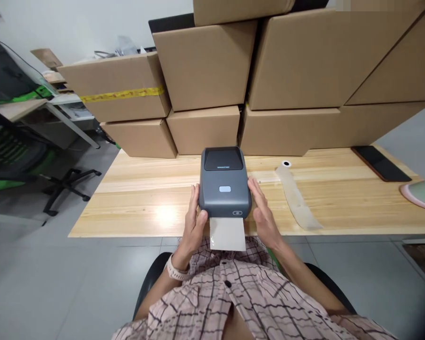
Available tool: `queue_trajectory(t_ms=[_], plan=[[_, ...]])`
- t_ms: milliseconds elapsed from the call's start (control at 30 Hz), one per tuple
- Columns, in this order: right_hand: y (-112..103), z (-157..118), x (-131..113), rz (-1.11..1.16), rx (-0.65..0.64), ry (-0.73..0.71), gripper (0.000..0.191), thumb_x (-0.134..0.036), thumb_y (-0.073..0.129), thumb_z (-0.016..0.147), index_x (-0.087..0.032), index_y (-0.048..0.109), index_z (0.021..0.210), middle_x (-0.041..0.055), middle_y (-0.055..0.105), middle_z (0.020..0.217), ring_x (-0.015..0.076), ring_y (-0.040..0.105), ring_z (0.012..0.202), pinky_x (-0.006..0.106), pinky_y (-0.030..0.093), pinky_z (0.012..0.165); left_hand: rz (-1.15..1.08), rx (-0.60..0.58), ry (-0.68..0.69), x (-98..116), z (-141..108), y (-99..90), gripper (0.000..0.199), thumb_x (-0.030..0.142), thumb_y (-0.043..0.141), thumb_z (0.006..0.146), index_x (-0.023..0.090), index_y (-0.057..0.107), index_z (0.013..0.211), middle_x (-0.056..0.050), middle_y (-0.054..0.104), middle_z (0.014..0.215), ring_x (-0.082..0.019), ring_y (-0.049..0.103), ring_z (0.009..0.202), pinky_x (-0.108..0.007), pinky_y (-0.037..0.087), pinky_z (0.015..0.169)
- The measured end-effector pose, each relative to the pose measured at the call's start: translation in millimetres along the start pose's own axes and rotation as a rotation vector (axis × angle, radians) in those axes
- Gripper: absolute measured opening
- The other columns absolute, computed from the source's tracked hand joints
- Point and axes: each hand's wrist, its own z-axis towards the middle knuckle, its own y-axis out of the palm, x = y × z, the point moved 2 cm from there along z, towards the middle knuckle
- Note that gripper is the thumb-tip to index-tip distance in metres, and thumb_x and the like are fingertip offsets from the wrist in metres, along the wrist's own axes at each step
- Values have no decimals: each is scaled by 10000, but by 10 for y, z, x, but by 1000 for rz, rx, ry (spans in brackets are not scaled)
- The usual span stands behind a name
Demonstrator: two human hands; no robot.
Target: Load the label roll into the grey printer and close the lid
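A dark grey label printer (224,183) stands near the front edge of the wooden table. From its front slot a pale blank label strip (228,234) sticks out past the table edge. My left hand (194,219) grips the printer's left side, thumb near the front corner and fingers along the wall. On the right side my right hand (264,215) presses with its fingers stretched along the casing, so the printer sits between both palms. To the right lies a small paper roll (286,164) with a long translucent strip (299,203) unrolled toward the front.
Stacked cardboard boxes (205,66) line the back of the wooden table (127,203). A black phone (380,163) lies at the right, beside a pale green and pink object (423,192) partly cut off. An office chair (69,184) and another desk (19,109) stand at left.
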Motion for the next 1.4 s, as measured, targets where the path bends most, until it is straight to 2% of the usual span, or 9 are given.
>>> queue_trajectory(t_ms=[200,400,567,700,900,967,1133,1300,1400], plan=[[-138,190,-176,6,3,-56,759,-750,191,1003,-368,274,1653,49,271,1743,332,244,1614,656,252,1294,-41,64,107,69,151,-69,633,564,451,1037,309,406,1614,-15,251,1749,-287,166,1637,-487,138,1355],[-260,1011,-420,-63,130,-222,777,-753,221,1008,-335,194,1663,111,366,1690,335,359,1559,629,302,1273,-164,165,205,293,869,-232,617,551,615,960,328,521,1527,-53,500,1616,-306,443,1517,-459,347,1273],[-281,1951,-390,-159,262,-265,675,-671,177,1059,-382,56,1657,85,326,1696,315,362,1561,621,344,1237,58,54,-39,78,1265,-294,679,473,749,838,205,591,1441,-127,685,1248,-268,640,1161,-404,501,987],[-326,2520,-210,-247,225,-238,718,-695,184,1049,-348,16,1655,100,270,1719,342,287,1595,633,299,1247,231,-122,-185,-126,1232,-254,798,456,765,813,168,526,1518,11,585,805,-159,554,750,-292,416,718],[-403,2400,-371,-311,262,-379,785,-643,440,1017,-321,132,1664,109,346,1686,364,372,1543,637,296,1252,264,-133,-211,-123,1208,-226,769,397,716,814,137,522,1511,54,495,693,-149,497,669,-276,346,648],[-343,2157,-440,-339,110,-459,745,-555,537,998,-316,258,1645,101,505,1584,350,523,1429,584,405,1200,266,-143,-227,-104,1212,-218,761,370,691,813,145,511,1517,58,496,682,-149,491,654,-274,340,634],[36,1843,-175,-498,-634,-378,832,-531,714,871,-307,394,1606,96,768,1252,329,755,1039,467,590,875,323,-143,-237,-91,1215,-201,732,289,612,809,134,506,1516,50,514,666,-162,506,647,-285,346,628],[324,2007,67,-537,-834,-240,1070,-496,871,687,-235,402,1613,164,721,1354,371,747,1103,485,588,903,348,-180,-196,-91,1226,-202,730,234,553,793,129,516,1514,38,514,664,-168,481,632,-292,320,612],[223,2070,-50,-349,-847,-291,1086,-458,898,640,-254,429,1598,122,651,1469,336,709,1205,458,593,969,336,-187,-197,-97,1224,-208,741,240,549,797,143,500,1531,42,512,655,-169,476,621,-290,321,610]])
